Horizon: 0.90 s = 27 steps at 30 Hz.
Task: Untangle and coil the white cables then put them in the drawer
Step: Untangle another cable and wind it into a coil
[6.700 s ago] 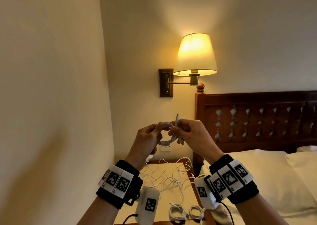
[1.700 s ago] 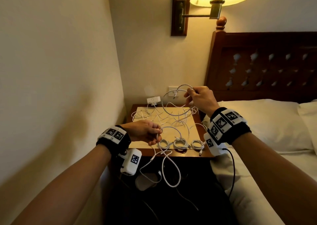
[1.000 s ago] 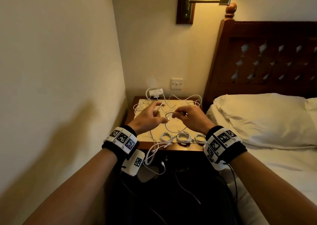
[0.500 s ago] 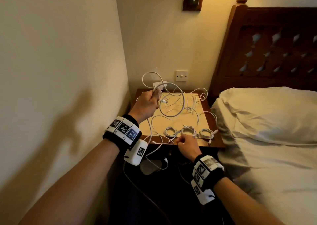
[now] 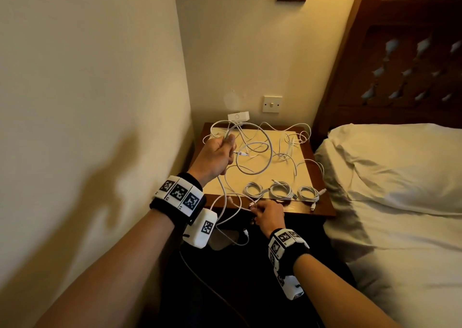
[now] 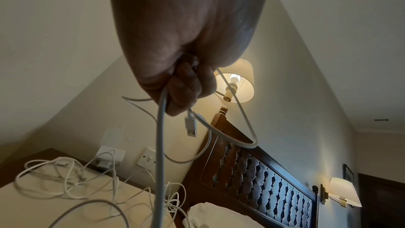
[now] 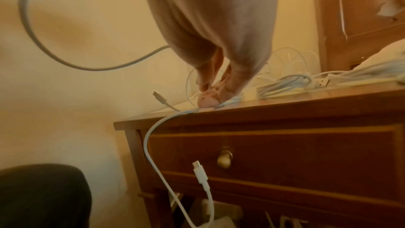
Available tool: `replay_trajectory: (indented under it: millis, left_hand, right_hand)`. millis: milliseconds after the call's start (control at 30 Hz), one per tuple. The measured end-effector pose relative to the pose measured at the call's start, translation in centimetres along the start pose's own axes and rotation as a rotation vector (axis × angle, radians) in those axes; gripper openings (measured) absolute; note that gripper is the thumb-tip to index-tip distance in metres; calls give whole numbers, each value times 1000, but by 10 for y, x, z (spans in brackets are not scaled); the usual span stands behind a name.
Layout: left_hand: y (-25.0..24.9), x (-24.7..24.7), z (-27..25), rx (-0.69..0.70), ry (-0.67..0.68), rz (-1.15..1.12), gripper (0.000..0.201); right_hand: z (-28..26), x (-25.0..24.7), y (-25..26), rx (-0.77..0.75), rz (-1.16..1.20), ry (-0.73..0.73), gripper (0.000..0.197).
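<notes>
My left hand (image 5: 226,144) is raised over the nightstand's left side and grips a white cable (image 5: 252,152) that curls into a wide loop. In the left wrist view, this cable's USB plug (image 6: 190,126) hangs just below my left hand (image 6: 186,89). At the nightstand's front edge, my right hand (image 5: 257,209) pinches a strand of the same cable run against the wood, and the right wrist view shows the right hand (image 7: 208,94) there. Three coiled cables (image 5: 281,190) lie in a row along the front. A loose tangle (image 5: 287,142) covers the back. The drawer (image 7: 285,153) is closed.
The nightstand (image 5: 322,210) stands between the wall on the left and the bed (image 5: 400,202) with its pillow on the right. A white adapter (image 5: 238,116) and wall switch (image 5: 272,104) sit at the back. Another cable end (image 7: 199,171) dangles in front of the drawer, beside its brass knob (image 7: 224,159).
Within the last second my right hand dropped from the middle of the tabletop to its front edge, and my left hand lifted the cable into a loop. Since half a second ago little has moved.
</notes>
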<state>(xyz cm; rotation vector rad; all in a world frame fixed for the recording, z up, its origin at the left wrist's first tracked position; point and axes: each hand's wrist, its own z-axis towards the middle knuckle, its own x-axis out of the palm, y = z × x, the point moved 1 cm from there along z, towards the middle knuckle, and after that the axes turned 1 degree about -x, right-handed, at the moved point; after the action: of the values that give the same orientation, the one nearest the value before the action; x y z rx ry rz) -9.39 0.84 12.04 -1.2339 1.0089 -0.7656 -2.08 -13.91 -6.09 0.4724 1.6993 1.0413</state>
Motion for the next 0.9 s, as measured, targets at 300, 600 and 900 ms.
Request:
replay_trajectory:
  millis: [300,600,900]
  left_hand:
    - [16,5,-4,-37,27,42,38]
    - [9,-9,-15,-7,-4,173,36]
    - [-157,-51,-38,342,-322,196,33]
  right_hand:
    - [-9,-2,-7,-8,-473,231,18]
    - [-12,-63,28,-78,-574,281,22]
    - [-46,-228,182,-600,102,-256,27]
